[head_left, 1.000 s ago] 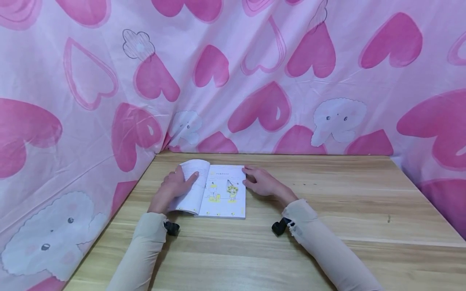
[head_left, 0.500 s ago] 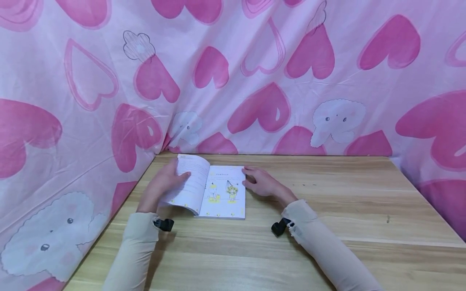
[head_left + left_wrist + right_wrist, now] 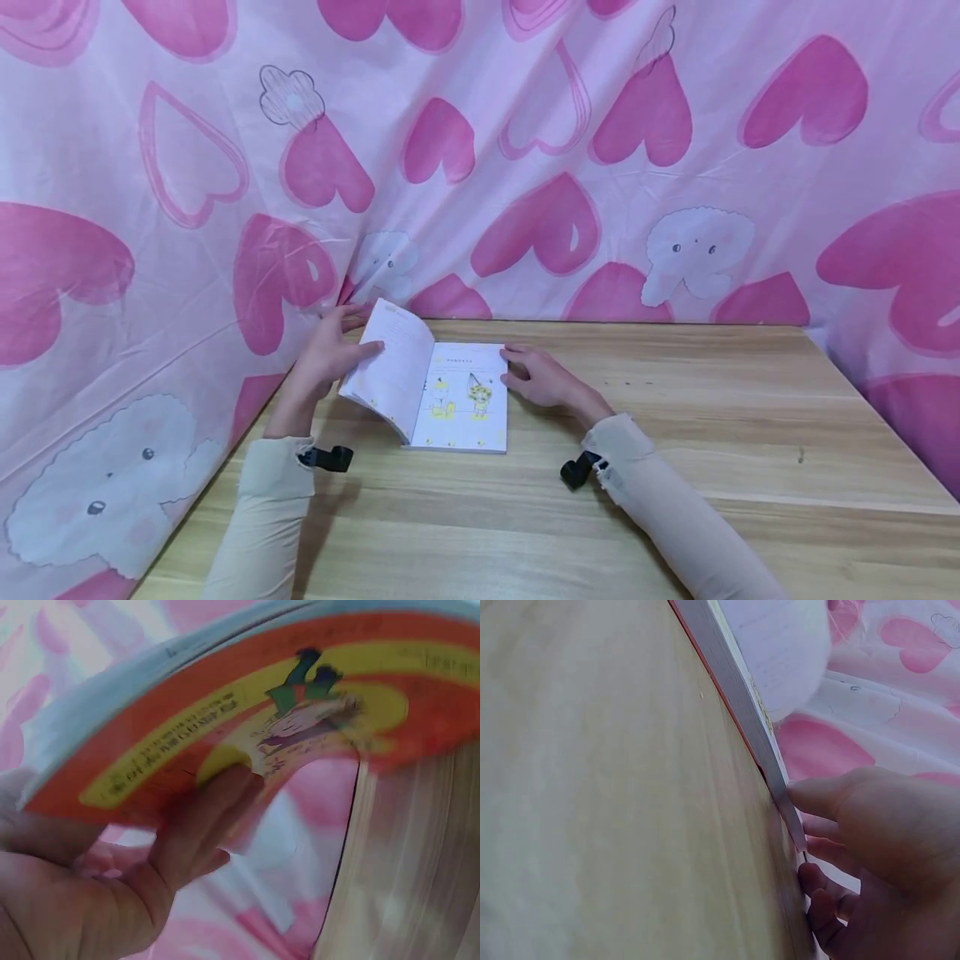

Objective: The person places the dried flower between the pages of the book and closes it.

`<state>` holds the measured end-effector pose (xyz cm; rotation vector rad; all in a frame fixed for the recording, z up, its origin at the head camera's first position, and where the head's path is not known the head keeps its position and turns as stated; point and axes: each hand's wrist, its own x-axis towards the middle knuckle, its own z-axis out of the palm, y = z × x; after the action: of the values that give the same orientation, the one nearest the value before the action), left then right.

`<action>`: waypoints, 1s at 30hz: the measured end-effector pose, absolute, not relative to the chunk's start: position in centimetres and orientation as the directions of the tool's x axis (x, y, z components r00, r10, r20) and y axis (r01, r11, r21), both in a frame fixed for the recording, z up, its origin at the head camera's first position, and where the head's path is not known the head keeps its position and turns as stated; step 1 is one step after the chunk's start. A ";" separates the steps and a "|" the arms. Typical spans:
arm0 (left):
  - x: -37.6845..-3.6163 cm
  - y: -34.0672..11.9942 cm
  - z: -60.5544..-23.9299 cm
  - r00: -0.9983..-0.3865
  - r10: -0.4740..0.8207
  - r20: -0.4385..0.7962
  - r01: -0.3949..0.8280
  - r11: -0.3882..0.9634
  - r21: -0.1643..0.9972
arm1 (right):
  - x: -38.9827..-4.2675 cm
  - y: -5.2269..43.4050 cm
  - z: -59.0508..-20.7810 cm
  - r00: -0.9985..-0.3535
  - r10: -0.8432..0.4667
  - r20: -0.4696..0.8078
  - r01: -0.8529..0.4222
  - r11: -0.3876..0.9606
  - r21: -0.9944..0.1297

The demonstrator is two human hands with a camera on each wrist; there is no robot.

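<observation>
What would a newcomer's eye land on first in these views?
Probably the pink heart-print cloth hung behind and to the left of the wooden table. Next, the open picture book near the table's far left corner: the left hand holds its left half lifted off the table, fingers under the orange and yellow cover, while the right hand rests at the right page's edge.

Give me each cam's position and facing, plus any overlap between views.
Head: above the table, facing forward and down; shows both sleeved forearms, left hand lifting the book's left half, right hand at its right edge.
Left wrist: under the raised cover, looking up; left fingers press the orange-yellow cover.
Right wrist: low at table level, looking along the book's right edge; thumb and fingers touch that edge.
Shared: all three see the book and pink heart cloth.
</observation>
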<state>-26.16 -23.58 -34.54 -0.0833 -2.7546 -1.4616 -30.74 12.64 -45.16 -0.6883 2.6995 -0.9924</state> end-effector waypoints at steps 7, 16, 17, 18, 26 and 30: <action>-26.7 -20.0 -35.5 -0.988 0.152 0.022 0.071 0.323 0.944 | -30.7 12.8 -45.2 -0.874 -0.487 -0.010 -0.364 0.667 -0.650; -26.4 -14.2 -37.3 -0.988 0.133 0.081 0.131 0.431 0.893 | -30.8 12.9 -45.4 -0.854 -0.519 0.040 -0.431 0.662 -0.613; -26.4 -13.6 -37.6 -0.988 0.129 0.081 0.131 0.458 0.879 | -30.8 12.9 -45.4 -0.853 -0.520 0.042 -0.433 0.661 -0.613; -26.3 -12.9 -37.8 -0.988 0.130 0.079 0.133 0.483 0.866 | -30.8 12.9 -45.4 -0.854 -0.519 0.042 -0.432 0.660 -0.615; -26.7 -9.6 -40.4 -0.983 0.186 -0.016 0.076 0.478 0.875 | -30.8 13.0 -45.2 -0.853 -0.519 0.052 -0.434 0.651 -0.622; -26.9 -8.5 -41.4 -0.981 0.190 -0.041 0.064 0.516 0.854 | -31.0 13.1 -45.3 -0.846 -0.529 0.067 -0.452 0.646 -0.615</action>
<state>-26.87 -8.54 -41.44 -0.2396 -2.8462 -1.5943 -30.99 13.08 -45.26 -0.8202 2.7412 -0.9751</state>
